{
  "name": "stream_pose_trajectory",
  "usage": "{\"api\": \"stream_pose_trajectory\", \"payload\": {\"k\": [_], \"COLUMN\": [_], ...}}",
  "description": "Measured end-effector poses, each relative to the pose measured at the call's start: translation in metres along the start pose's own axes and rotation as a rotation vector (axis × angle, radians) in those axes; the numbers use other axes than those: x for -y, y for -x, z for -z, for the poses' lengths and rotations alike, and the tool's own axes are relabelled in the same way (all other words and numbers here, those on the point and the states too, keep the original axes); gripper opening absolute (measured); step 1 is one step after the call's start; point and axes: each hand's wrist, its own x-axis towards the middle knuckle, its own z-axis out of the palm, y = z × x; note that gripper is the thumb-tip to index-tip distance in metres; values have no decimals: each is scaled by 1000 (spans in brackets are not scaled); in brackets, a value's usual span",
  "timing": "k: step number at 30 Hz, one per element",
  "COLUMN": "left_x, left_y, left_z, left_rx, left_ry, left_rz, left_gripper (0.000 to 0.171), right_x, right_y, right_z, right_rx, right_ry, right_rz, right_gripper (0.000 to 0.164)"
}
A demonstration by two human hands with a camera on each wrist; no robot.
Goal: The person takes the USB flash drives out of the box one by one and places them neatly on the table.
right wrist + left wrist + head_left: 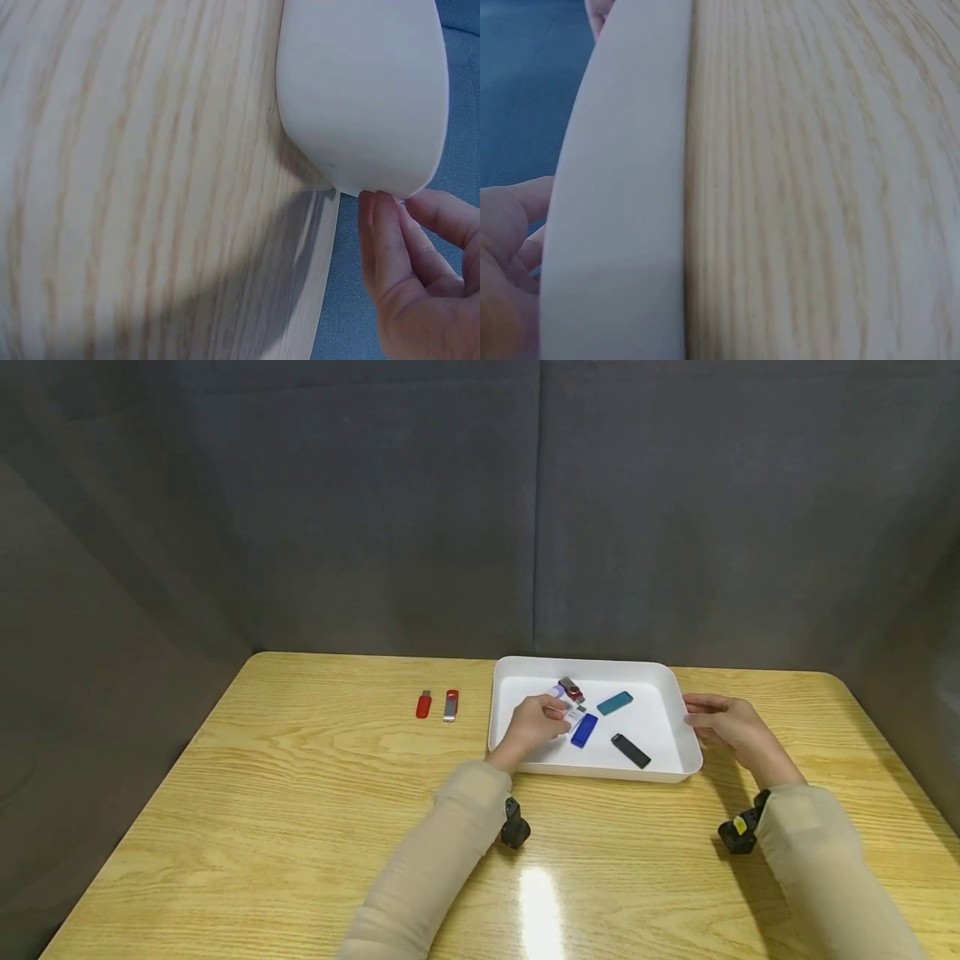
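A white tray (585, 770) holds several USB sticks. Inside it, my left hand (534, 724) pinches a white USB stick (575, 716) between thumb and fingertips. Beside that stick lie a blue one (584, 731) and a dark red swivel one (572, 689); a pale purple one (556, 691) is partly covered by the hand. The teal stick (615, 702) and the black stick (631, 751) lie further right. With extended fingers, my right hand (731, 731) touches the tray's right outer wall. In the left wrist view, the tray wall hides the left fingertips.
On the wooden table (300, 827), left of the tray, a red USB stick (423, 705) and a red-and-silver swivel USB stick (451, 706) lie side by side. Dark cloth (390, 527) stands behind the table and along its sides.
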Motion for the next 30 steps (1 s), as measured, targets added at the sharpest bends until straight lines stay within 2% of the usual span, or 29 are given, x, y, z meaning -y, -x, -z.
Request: {"api": "stream_pose_trajectory", "payload": {"k": [13, 19, 26, 30], "left_x": [1, -1, -5, -5], "left_y": [0, 0, 2, 3], "left_z": [-11, -17, -22, -23], "left_rx": [-30, -30, -52, -40], "left_ry": [-36, -105, -196, -213], "left_rz": [8, 16, -24, -38], "left_gripper": [28, 25, 27, 28], "right_x": [-1, -2, -1, 0], "right_y": [-1, -1, -1, -1], "right_z": [0, 1, 0, 1], "right_rx": [2, 7, 16, 18], "right_ry": [-19, -18, -35, -45], "right_rz": [12, 7, 9, 16], "right_gripper": [63, 63, 63, 63]}}
